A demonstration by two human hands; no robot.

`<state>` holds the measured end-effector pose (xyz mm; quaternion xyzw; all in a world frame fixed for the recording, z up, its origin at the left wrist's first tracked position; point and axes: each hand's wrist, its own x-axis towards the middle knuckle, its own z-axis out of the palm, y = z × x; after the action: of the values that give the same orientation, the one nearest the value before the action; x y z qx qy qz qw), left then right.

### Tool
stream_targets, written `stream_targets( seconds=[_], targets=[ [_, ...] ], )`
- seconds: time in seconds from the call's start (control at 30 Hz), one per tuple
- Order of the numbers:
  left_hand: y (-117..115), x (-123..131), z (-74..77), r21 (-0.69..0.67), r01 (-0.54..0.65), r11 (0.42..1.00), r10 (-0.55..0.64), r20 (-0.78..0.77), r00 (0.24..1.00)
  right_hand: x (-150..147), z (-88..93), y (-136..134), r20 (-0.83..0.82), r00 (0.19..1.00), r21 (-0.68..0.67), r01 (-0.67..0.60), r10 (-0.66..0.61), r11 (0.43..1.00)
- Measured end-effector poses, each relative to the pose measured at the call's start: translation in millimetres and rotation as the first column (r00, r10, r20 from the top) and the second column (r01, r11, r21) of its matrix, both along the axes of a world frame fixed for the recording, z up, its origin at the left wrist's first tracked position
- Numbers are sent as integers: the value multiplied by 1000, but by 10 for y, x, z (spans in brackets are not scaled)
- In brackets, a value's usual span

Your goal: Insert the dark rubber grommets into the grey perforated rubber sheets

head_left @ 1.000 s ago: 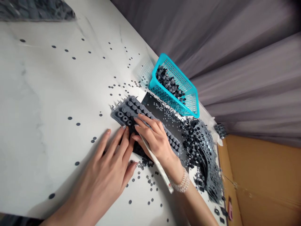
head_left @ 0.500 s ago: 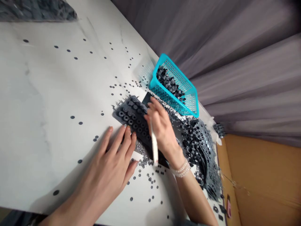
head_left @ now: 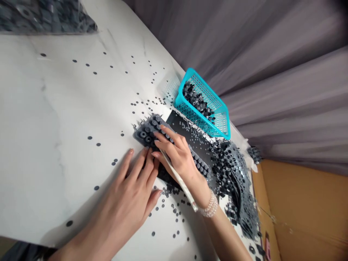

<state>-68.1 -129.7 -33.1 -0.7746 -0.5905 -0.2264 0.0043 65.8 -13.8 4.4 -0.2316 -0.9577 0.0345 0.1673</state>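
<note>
A dark grey rubber sheet with rows of round, hollow-topped studs (head_left: 144, 135) lies at the middle of the table, partly over a black mat (head_left: 178, 123). My left hand (head_left: 138, 181) rests flat, fingers spread, its fingertips at the sheet's near edge. Over the studs is my right hand (head_left: 176, 152), its fingertips down among them. A thin white stick (head_left: 181, 181) is gripped in that hand and slants back toward the wrist. The stick's working end is hidden by the fingers.
Behind the mat stands a turquoise basket (head_left: 202, 103) holding dark rubber pieces. To the right lies a heap of perforated rubber sheets (head_left: 239, 181). Small dark discs (head_left: 98, 144) are scattered over the white table (head_left: 76, 108). A clear bag of grey parts (head_left: 49, 18) sits far left.
My right hand has lowered onto the studs and spread forward over the sheet; the white stick now slants more. My left hand stays at the sheet's edge. The view has shifted slightly.
</note>
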Motion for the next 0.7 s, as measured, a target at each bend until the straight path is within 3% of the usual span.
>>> stream_targets(
  seconds=[0.37, 0.6, 0.7],
  targets=[
    [11, 16, 4, -27, -7, 1000, 8, 47, 999, -87, -1, 117, 133, 991, 21, -11, 8, 1000],
    [14, 21, -12, -19, -8, 1000, 9, 55, 998, -84, 89, 411, -74, 975, 35, 215, -212, 976],
    [10, 28, -21, -17, -15, 1000, 16, 51, 999, -78, 111, 320, -48, 985, -9, 167, -167, 986]
  ],
)
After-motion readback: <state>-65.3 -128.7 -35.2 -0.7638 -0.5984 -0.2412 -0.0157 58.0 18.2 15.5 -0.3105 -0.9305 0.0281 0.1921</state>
